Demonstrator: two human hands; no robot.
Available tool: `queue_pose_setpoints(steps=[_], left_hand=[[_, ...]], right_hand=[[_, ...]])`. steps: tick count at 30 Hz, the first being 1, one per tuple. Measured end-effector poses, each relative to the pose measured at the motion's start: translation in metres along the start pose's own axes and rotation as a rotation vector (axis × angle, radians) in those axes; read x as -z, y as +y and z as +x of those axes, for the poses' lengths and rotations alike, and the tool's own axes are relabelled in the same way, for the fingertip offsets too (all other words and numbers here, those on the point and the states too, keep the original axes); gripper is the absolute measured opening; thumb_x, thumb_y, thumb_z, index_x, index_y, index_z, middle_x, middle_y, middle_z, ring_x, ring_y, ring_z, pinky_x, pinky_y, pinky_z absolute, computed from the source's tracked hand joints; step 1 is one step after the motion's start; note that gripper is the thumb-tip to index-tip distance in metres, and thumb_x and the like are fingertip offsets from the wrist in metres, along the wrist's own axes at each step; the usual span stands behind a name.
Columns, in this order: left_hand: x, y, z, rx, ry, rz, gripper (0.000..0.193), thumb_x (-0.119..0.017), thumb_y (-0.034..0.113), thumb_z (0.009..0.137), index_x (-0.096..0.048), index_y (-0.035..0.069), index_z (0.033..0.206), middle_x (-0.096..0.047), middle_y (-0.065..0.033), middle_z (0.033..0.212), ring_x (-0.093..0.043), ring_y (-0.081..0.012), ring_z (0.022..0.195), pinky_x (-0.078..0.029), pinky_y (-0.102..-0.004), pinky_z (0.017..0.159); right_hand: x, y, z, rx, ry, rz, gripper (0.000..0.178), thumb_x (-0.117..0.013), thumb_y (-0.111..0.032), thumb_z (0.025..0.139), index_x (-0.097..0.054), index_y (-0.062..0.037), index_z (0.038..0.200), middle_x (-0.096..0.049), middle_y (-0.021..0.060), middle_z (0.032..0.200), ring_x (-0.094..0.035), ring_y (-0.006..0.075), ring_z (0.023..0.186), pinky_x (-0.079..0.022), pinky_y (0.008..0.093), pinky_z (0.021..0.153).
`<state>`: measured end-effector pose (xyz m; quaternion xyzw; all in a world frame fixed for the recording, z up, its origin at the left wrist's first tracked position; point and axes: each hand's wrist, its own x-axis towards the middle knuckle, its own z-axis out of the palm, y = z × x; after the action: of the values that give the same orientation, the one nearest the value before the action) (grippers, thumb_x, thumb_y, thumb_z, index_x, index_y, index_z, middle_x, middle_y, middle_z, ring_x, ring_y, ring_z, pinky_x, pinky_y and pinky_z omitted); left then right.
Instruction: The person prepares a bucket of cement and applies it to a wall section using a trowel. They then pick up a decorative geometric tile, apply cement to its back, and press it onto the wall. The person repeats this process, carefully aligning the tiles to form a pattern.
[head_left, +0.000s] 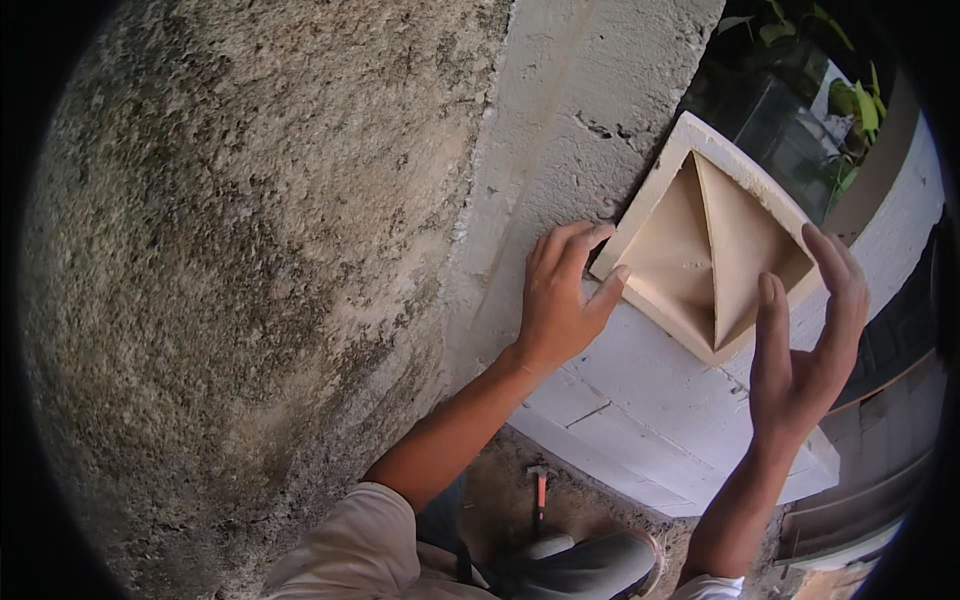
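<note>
A cream square ventilation block [655, 205] with a slanting triangular panel inside stands tilted on the white block wall [640, 400], at an opening. My left hand [565, 295] is at its left edge, thumb on the front rim and fingers bent along the side. My right hand [810, 350] is at the block's right corner, thumb and fingers spread apart. Its thumb overlaps the hollow and its fingertips are by the rim; whether they touch cannot be told.
A rough, weathered wall [270, 250] fills the left, beside a grey concrete column [560, 120]. Green leaves [865, 110] and dark glass show through the opening. A hammer with a red handle [541, 492] lies on the ground below, near my legs. Grey slats [860, 480] are at the lower right.
</note>
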<state>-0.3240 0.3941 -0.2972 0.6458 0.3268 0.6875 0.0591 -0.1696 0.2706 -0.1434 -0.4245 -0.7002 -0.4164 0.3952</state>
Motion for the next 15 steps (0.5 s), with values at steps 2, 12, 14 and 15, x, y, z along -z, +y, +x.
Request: queue_pose_setpoints(steps=[2,12,14,15], left_hand=[[-0.001,-0.005,-0.003,0.028,-0.025,-0.136,0.046,-0.074,0.014,0.088,-0.060,0.000,0.130,-0.057,-0.0171,0.127,-0.055,-0.0313,0.118,-0.043,-0.0409,0.103],[0.012,-0.028,0.008,0.072,-0.276,-0.444,0.045,-0.066,0.007,0.091,-0.059,-0.004,0.134,-0.049,-0.0163,0.133,-0.048,-0.0261,0.126,-0.036,-0.0374,0.109],[0.009,-0.032,0.006,0.049,-0.274,-0.459,0.044,-0.065,0.007,0.091,-0.059,-0.005,0.133,-0.048,-0.0163,0.134,-0.047,-0.0258,0.126,-0.036,-0.0376,0.110],[0.009,-0.033,0.006,0.056,-0.281,-0.500,0.043,-0.064,0.007,0.092,-0.059,-0.005,0.133,-0.047,-0.0163,0.135,-0.046,-0.0256,0.127,-0.035,-0.0377,0.110]], right_hand=[[-0.012,0.008,0.046,0.085,-0.174,-0.129,0.055,-0.073,-0.013,0.086,-0.057,-0.0086,0.139,-0.060,0.0163,0.136,-0.055,0.0334,0.129,-0.041,0.0447,0.110],[-0.087,0.030,0.068,0.044,-0.305,-0.180,0.047,-0.074,-0.014,0.078,-0.063,-0.0069,0.124,-0.070,0.0163,0.109,-0.070,0.0341,0.094,-0.055,0.0419,0.085],[-0.093,0.029,0.065,0.065,-0.228,-0.197,0.044,-0.073,-0.013,0.077,-0.066,-0.0061,0.119,-0.072,0.0148,0.101,-0.072,0.0317,0.086,-0.057,0.0406,0.079],[-0.095,0.029,0.064,0.086,-0.206,-0.197,0.043,-0.073,-0.013,0.077,-0.066,-0.0060,0.118,-0.073,0.0143,0.100,-0.072,0.0313,0.085,-0.057,0.0401,0.078]])
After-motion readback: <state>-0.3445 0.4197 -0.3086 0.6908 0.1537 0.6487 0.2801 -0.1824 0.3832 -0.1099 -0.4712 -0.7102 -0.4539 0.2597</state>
